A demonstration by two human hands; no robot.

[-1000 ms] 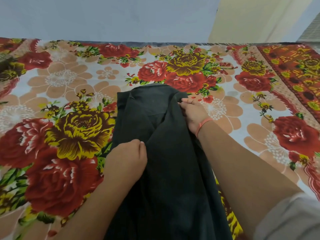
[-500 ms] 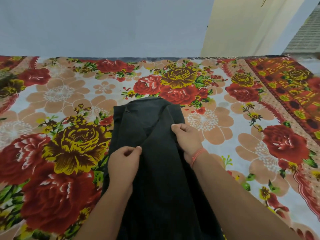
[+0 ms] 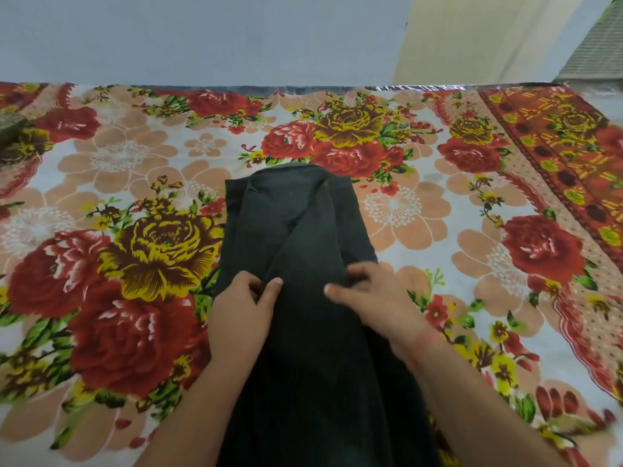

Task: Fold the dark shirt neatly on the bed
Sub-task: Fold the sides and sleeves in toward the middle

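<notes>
The dark shirt (image 3: 303, 230) lies lengthwise down the middle of the bed (image 3: 421, 210), folded into a narrow strip whose far end points at the wall. My left hand (image 3: 241, 315) pinches the cloth at the strip's left edge, about halfway along it. My right hand (image 3: 374, 298), with an orange band at the wrist, grips a fold on the right edge at the same level. Both hands rest on the fabric. The shirt's near end runs out of view below.
A flowered bedsheet (image 3: 135, 264) in red, yellow and peach covers the bed. A pale wall (image 3: 202, 38) runs along the far side of the bed. A dark object (image 3: 10, 126) shows at the far left edge.
My right hand has slid back from the shirt's far end to the middle of its right edge. My left hand has changed from flat to pinching the left edge.
</notes>
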